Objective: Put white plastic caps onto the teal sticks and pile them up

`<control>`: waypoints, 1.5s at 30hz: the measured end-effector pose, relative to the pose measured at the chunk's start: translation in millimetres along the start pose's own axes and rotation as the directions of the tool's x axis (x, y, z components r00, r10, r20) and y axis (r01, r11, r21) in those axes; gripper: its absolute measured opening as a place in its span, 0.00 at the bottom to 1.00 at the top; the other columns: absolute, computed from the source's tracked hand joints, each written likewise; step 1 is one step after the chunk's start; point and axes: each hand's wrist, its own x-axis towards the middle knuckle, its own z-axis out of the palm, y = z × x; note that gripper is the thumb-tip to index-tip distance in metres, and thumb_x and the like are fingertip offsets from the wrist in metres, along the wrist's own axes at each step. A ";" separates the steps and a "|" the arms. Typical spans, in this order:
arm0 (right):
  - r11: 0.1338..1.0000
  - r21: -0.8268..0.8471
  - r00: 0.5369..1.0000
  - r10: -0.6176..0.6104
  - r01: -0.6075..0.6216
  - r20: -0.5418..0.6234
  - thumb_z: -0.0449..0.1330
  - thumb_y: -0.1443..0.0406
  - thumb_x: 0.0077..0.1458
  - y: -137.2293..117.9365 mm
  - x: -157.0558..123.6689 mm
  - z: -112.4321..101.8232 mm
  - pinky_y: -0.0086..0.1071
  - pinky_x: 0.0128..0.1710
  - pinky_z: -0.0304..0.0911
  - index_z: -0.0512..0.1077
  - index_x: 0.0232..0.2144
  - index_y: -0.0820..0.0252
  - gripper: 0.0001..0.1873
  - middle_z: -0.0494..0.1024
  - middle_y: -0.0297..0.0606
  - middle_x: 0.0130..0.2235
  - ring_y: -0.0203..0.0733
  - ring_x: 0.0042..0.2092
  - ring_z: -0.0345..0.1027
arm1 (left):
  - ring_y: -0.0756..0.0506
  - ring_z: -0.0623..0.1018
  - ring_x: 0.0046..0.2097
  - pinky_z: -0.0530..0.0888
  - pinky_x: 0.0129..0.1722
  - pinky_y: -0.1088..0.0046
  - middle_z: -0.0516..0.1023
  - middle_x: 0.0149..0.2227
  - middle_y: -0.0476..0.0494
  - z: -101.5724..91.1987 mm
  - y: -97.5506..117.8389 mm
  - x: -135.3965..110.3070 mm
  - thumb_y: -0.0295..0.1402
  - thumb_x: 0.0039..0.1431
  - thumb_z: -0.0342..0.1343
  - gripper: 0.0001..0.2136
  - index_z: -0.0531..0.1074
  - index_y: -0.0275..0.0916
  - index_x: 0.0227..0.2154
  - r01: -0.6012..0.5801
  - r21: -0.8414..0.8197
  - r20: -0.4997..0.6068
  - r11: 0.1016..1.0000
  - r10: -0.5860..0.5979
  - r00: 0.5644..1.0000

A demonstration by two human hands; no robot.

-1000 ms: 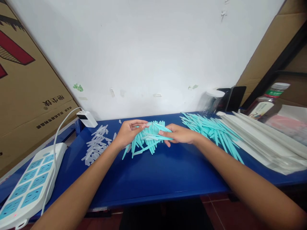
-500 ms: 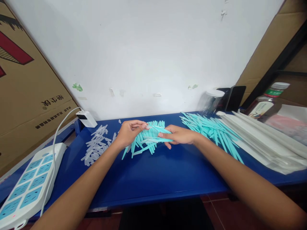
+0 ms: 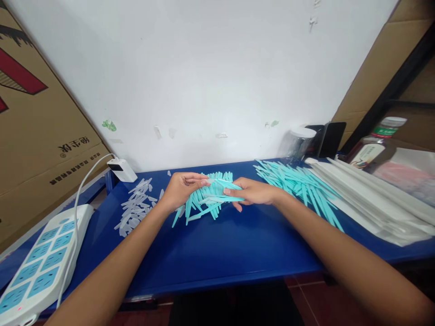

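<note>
My left hand [image 3: 181, 189] and my right hand [image 3: 253, 192] meet over a heap of teal plastic sticks [image 3: 207, 200] on the blue table [image 3: 220, 249]. The right hand pinches one teal stick [image 3: 231, 185] by its end. The left hand's fingers pinch a small clear cap [image 3: 210, 181] at that stick's tip. A second, longer heap of teal sticks [image 3: 299, 185] lies to the right. Loose clear caps [image 3: 136, 206] are scattered to the left.
A white power strip [image 3: 41, 267] with a cable and a white charger [image 3: 121, 169] sit at the left. Cardboard boxes [image 3: 37, 131] lean at left. White sleeves [image 3: 370, 199], a clear jar [image 3: 299, 142], a phone [image 3: 331, 139] and a bottle [image 3: 377, 142] stand at right.
The hands have barely moved; the view has shifted slightly. The left fingers stay pinched at the stick's tip.
</note>
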 end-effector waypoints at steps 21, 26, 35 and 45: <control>0.999 -0.051 0.995 -0.010 0.015 0.098 0.50 0.44 0.70 -4.1 0.9 7.5 0.29 0.25 0.51 0.75 0.23 0.65 0.36 0.57 0.27 0.15 0.30 0.19 0.48 | 0.45 0.77 0.30 0.72 0.31 0.70 0.82 0.27 0.43 21.6 -2.0 -7.2 0.44 0.57 0.68 0.14 0.82 0.37 0.26 -0.022 0.063 -0.016 0.998 0.023 1.000; 1.000 -0.008 0.995 0.003 -0.002 0.100 0.50 0.45 0.70 -12.1 -0.8 11.0 0.29 0.24 0.48 0.73 0.22 0.66 0.36 0.56 0.26 0.15 0.29 0.18 0.45 | 0.46 0.76 0.31 0.70 0.31 0.72 0.82 0.28 0.44 21.8 -4.2 -7.6 0.42 0.57 0.69 0.12 0.83 0.38 0.27 -0.070 -0.020 0.035 0.997 0.070 0.997; 0.999 0.042 0.997 -0.010 0.007 0.081 0.52 0.45 0.70 -9.5 0.8 12.4 0.28 0.23 0.47 0.74 0.22 0.66 0.35 0.59 0.27 0.15 0.28 0.19 0.46 | 0.48 0.72 0.29 0.66 0.28 0.72 0.78 0.27 0.45 24.7 1.4 -9.5 0.40 0.55 0.71 0.12 0.82 0.37 0.26 -0.080 -0.024 -0.014 0.996 0.080 0.997; 0.985 0.172 0.997 0.029 -0.016 -0.073 0.57 0.42 0.65 3.3 3.5 1.0 0.27 0.19 0.46 0.75 0.32 0.66 0.30 0.73 0.35 0.22 0.29 0.20 0.50 | 0.51 0.75 0.36 0.72 0.29 0.79 0.78 0.45 0.39 0.4 0.9 4.4 0.11 0.38 0.53 0.31 0.79 0.33 0.48 0.330 -0.670 0.092 0.665 -0.367 0.926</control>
